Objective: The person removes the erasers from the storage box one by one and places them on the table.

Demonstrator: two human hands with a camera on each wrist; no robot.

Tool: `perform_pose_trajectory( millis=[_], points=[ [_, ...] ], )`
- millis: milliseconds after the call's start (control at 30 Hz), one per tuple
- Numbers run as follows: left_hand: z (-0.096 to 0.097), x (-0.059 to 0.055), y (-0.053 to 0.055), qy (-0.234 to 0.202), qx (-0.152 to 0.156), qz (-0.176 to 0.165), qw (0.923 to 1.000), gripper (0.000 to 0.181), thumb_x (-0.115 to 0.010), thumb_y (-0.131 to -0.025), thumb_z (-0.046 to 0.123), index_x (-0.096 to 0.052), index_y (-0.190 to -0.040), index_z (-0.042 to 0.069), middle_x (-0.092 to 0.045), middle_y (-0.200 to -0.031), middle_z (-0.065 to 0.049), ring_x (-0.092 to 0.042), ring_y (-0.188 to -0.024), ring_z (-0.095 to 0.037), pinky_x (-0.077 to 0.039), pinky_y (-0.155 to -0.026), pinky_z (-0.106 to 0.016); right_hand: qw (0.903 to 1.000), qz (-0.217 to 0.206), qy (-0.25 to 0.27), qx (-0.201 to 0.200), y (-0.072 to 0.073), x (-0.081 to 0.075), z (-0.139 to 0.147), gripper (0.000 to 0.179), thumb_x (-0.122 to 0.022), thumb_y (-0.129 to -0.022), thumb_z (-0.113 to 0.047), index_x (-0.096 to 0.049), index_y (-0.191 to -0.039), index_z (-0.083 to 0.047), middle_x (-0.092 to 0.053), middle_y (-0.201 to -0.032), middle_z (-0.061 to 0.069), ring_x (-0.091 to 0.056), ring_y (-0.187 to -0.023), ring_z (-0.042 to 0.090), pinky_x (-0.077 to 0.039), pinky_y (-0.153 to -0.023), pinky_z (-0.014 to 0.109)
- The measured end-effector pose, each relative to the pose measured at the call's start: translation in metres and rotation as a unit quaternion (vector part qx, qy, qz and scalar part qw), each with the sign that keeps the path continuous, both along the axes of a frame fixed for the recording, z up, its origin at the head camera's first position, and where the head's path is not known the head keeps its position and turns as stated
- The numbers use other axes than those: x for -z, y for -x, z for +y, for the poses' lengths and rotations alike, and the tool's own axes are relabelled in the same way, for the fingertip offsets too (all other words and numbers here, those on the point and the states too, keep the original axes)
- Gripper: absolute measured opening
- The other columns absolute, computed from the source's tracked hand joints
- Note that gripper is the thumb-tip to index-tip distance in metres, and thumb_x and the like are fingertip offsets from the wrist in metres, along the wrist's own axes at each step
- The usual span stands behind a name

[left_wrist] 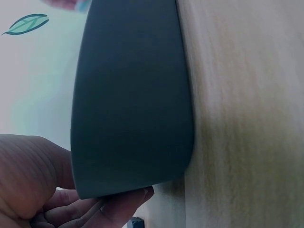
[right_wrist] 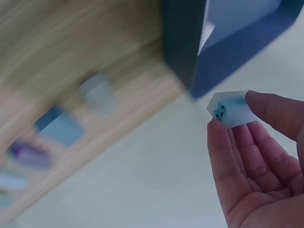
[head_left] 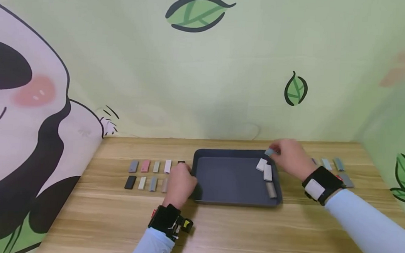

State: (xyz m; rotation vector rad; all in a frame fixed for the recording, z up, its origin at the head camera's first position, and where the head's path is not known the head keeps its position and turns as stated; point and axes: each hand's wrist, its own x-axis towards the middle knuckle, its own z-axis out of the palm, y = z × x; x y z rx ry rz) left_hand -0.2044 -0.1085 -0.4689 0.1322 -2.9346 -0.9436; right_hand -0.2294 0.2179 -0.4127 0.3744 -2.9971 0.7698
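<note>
A dark grey-blue rectangular tray (head_left: 227,182) lies on the wooden table. My left hand (head_left: 181,181) grips its left end, and the left wrist view has the fingers (left_wrist: 121,206) along the outside of the end wall. Over the tray's far right corner, my right hand (head_left: 292,158) pinches a small pale blue block (right_wrist: 232,109) between thumb and fingertips. A tiny blue animal face is printed on that block. Inside the tray's right side lie two white blocks, one (head_left: 261,164) tilted against the other (head_left: 267,172), and a grey-brown block (head_left: 271,190).
Left of the tray, several small blocks stand in two rows, among them a pink one (head_left: 145,166) and a black one (head_left: 130,182). More blocks, including a blue-grey one (head_left: 338,164), lie to the right, partly behind my right wrist. A printed cloth wall (head_left: 191,83) rises behind the table.
</note>
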Motion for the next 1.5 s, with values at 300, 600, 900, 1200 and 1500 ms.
perform_pose_trajectory(
  millis=[300, 600, 900, 1200, 1500],
  points=[
    [-0.003, -0.002, 0.000, 0.000, -0.007, 0.000, 1.0000, 0.031, -0.057, -0.068, -0.002, -0.035, -0.053, 0.016, -0.026, -0.055, 0.005, -0.025, -0.045, -0.011, -0.020, -0.042, -0.027, 0.9952, 0.001, 0.016, 0.096, -0.017, -0.012, 0.080, 0.038, -0.060, -0.089, -0.025, -0.062, -0.108, 0.008, -0.066, -0.098, 0.025, -0.063, -0.089, 0.035, -0.049, -0.074, 0.048],
    [-0.008, -0.002, 0.000, -0.004, -0.016, -0.022, 0.9996, 0.014, -0.060, -0.069, 0.000, -0.054, -0.061, 0.008, -0.042, -0.059, 0.000, -0.037, -0.048, -0.013, -0.027, -0.042, -0.027, 0.9902, 0.020, 0.006, 0.138, -0.033, 0.015, 0.127, 0.029, -0.068, -0.080, -0.016, -0.068, -0.090, 0.011, -0.067, -0.083, 0.026, -0.063, -0.070, 0.031, -0.048, -0.058, 0.037],
    [-0.006, -0.001, 0.000, 0.000, -0.014, -0.008, 0.9999, 0.027, -0.057, -0.069, -0.001, -0.040, -0.054, 0.013, -0.028, -0.055, 0.004, -0.028, -0.046, -0.012, -0.022, -0.041, -0.027, 0.9842, -0.057, 0.008, 0.168, -0.043, 0.040, 0.140, 0.031, -0.069, -0.078, -0.022, -0.069, -0.089, 0.007, -0.067, -0.085, 0.023, -0.059, -0.070, 0.027, -0.041, -0.053, 0.028],
    [-0.002, -0.001, 0.000, -0.001, -0.006, -0.014, 0.9999, 0.026, -0.058, -0.071, 0.000, -0.042, -0.055, 0.013, -0.029, -0.055, 0.004, -0.029, -0.045, -0.011, -0.023, -0.042, -0.026, 0.9789, -0.073, -0.008, 0.191, -0.045, 0.046, 0.143, 0.033, -0.068, -0.078, -0.024, -0.069, -0.092, 0.007, -0.067, -0.091, 0.025, -0.059, -0.074, 0.031, -0.040, -0.052, 0.027],
    [0.004, -0.003, 0.001, 0.000, -0.007, -0.027, 0.9996, 0.020, -0.060, -0.071, 0.000, -0.049, -0.058, 0.010, -0.035, -0.055, 0.003, -0.035, -0.046, -0.012, -0.026, -0.041, -0.026, 0.9749, -0.070, -0.020, 0.211, -0.050, 0.048, 0.146, 0.031, -0.066, -0.079, -0.022, -0.069, -0.090, 0.007, -0.066, -0.090, 0.026, -0.059, -0.071, 0.031, -0.038, -0.050, 0.026]
  ],
)
